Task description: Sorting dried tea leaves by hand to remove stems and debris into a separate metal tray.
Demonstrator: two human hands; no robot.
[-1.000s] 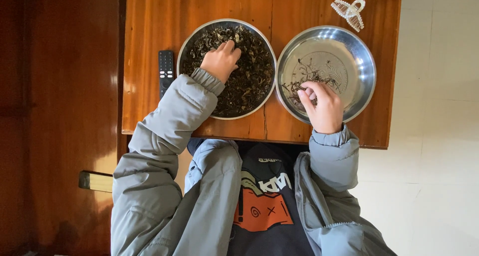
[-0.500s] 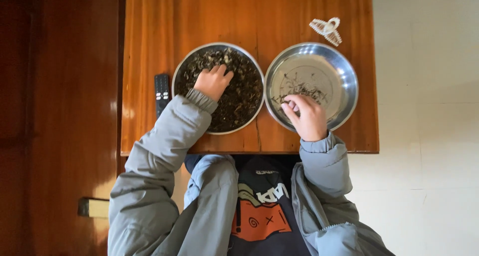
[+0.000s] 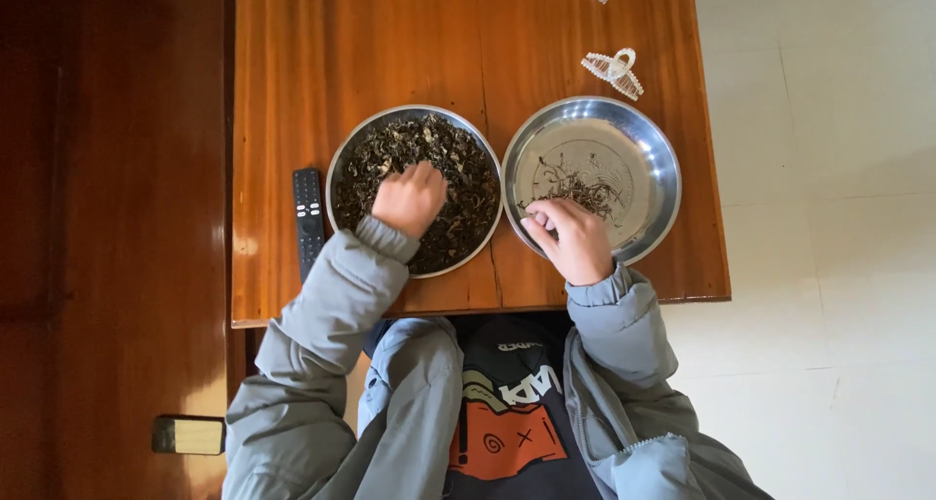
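Two round steel plates sit side by side on a brown wooden table. The left plate [image 3: 343,161] is heaped with dark dried leaves [image 3: 458,173]. My left hand [image 3: 409,199] rests in that heap, knuckles up, fingers curled into the leaves. The right plate [image 3: 655,159] is mostly bare metal with a small scatter of dark stems [image 3: 583,182] near its middle. My right hand [image 3: 570,239] lies over its near rim with fingers bent together; whether it holds a stem is hidden.
A black remote control [image 3: 309,217] lies just left of the left plate. A pale hair claw clip [image 3: 613,71] sits beyond the right plate. The table's near edge [image 3: 682,296] is close to my body; pale floor tiles lie to the right.
The view has shifted, so the plates appear lower in frame. My left hand has slid toward the near side of the leaf heap. My right hand stays at the right plate's near rim.
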